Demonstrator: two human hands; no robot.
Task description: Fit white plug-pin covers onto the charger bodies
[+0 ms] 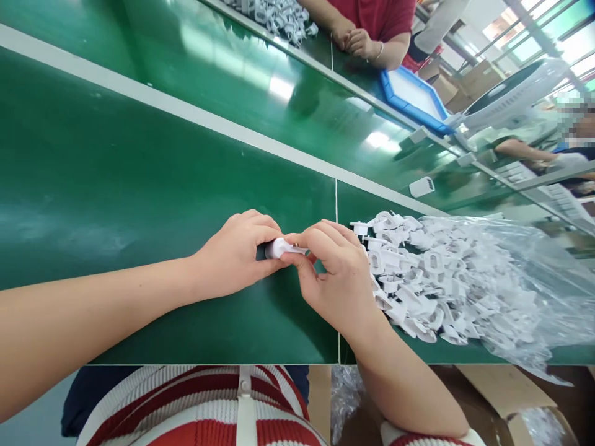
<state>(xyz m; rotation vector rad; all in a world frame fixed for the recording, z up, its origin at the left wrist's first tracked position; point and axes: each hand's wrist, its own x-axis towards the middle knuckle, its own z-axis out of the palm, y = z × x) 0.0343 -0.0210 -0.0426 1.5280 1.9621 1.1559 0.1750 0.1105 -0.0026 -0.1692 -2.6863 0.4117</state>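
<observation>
A small white plastic plug piece (279, 248) is held between my two hands, low over the green worktop. My left hand (237, 253) is closed around its left end, where a dark strip shows between thumb and fingers. From the other side, the thumb and index finger of my right hand (335, 266) pinch its thinner right end. The fingers cover much of the piece, so its full shape is hidden. Just right of my right hand lies a heap of similar white plastic pieces (432, 263), some with prongs.
A clear plastic bag (534, 260) spreads around the heap's right side. Beyond it, a white block with dark slots (422, 186) lies on the green belt (223, 80). Across stand a co-worker (367, 43), a blue-rimmed tray (413, 99) and another white heap (279, 18). Cardboard (506, 387) is below.
</observation>
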